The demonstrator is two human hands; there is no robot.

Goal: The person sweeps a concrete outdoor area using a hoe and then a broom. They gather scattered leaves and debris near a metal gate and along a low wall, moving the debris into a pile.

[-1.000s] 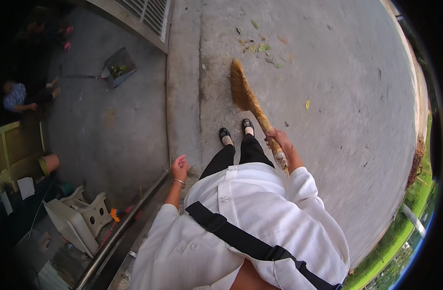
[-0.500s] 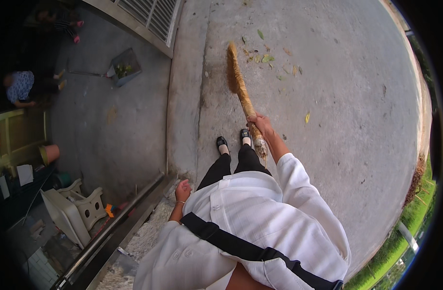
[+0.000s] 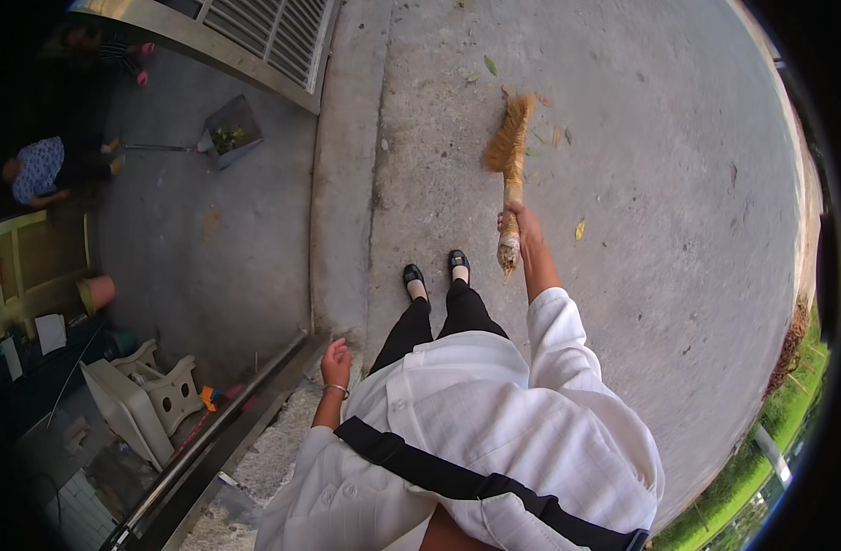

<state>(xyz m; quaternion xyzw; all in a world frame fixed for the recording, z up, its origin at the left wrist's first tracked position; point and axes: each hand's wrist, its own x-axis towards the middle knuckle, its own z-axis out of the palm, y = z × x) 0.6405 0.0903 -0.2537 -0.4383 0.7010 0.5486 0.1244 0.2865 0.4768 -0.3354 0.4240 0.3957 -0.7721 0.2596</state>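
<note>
My right hand [image 3: 524,230] is closed round the bound handle of a short straw broom [image 3: 512,158], held out in front of me. Its tan bristles fan out over the concrete ground [image 3: 659,303], beside and partly over a scatter of leaves. Clear of the bristles lie a green leaf [image 3: 490,64] on the far side and a yellow leaf [image 3: 579,229] to the right of my right hand. Low at my left side, my left hand [image 3: 335,365] holds nothing, its fingers loosely bent and apart.
A long-handled dustpan [image 3: 246,145] with leaves inside stands left, beyond a low concrete edge [image 3: 342,184]. A metal gate [image 3: 274,46] is at the far left. Two people sit in the shade there. A beige plastic chair [image 3: 131,413] and metal rail [image 3: 228,418] are nearer.
My right hand has swung the broom to the right, bringing its bristles to the leaves. My left hand has moved slightly away from my body.
</note>
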